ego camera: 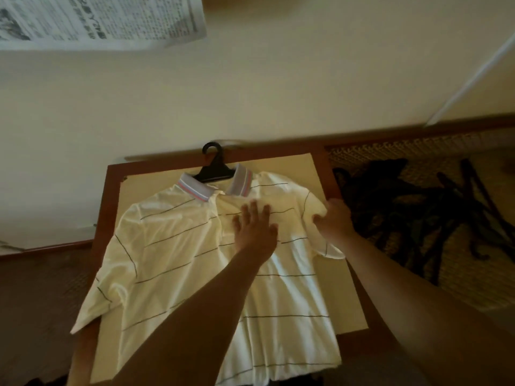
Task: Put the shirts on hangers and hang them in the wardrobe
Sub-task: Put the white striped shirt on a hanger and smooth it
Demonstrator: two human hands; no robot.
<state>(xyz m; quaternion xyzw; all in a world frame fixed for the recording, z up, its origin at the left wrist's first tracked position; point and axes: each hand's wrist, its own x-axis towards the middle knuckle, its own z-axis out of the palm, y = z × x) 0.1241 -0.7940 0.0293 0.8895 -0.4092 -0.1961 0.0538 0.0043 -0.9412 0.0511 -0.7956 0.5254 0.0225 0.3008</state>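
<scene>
Fingers: on my left hand (255, 232) they lie straight and spread, pressing the cream striped polo shirt (195, 260) flat.
Right hand (334, 221): pinches the sleeve just beside them, I judge to settle it.
Black plastic hanger (213, 168): beyond my fingertips, inside the collar.

Cream shirt (178, 254) with thin dark horizontal stripes, grey collar (195, 190) edged in pink and white bands, black hanger (213, 169), beige board (292, 165) framed in reddish-brown wood, off-white wall (250, 93), black-and-white newspaper (97, 18), black hangers (418, 213) on tan woven mat (404, 146)
</scene>
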